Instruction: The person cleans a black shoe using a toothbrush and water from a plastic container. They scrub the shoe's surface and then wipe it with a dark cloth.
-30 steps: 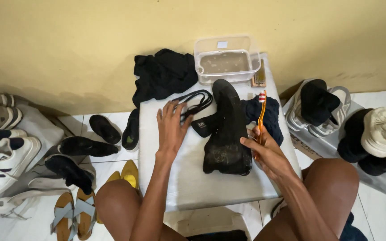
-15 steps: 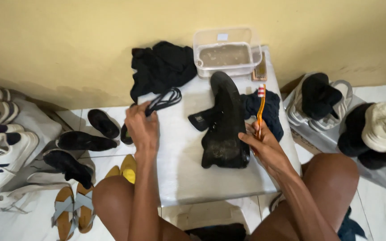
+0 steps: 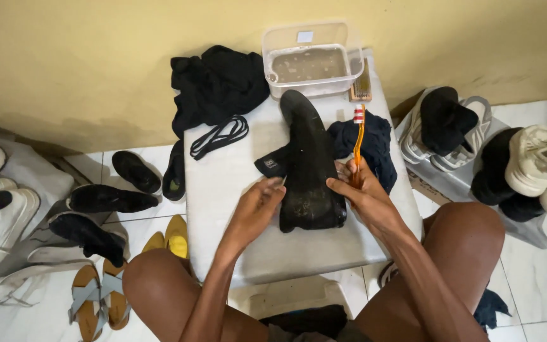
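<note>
Work surface: white padded tabletop (image 3: 235, 190), set against a yellow wall, between the knees.
Main item: black shoe (image 3: 308, 164), lying sole-up near the middle of the tabletop, toe toward the wall, heel toward the body.
Left hand (image 3: 257, 206): at the left edge of the shoe near the heel; fingers curled, fingertips touching the sole rim; grip loose, enclosing nothing.
Right hand (image 3: 359, 190): at the right edge of the shoe; grip closed around the handle of an orange toothbrush (image 3: 358, 142), bristle end pointing away toward the wall.
Water supply: clear plastic tub (image 3: 313, 60) with cloudy water, at the far edge of the tabletop, just beyond the toe.
Adjacent items: dark blue cloth (image 3: 375, 142) beside the shoe on the right; black laces (image 3: 218, 135), laid apart on the left; black garment (image 3: 216, 85) at the far left corner.
Surroundings: assorted shoes and sandals on the tiled floor on both sides.
Step in hand, as judged: shoe steadied for brushing, laces already off.
Next move calls for: firm left-hand hold on the heel; brush head turned down onto the sole; short strokes; wetting at the tub as needed.
</note>
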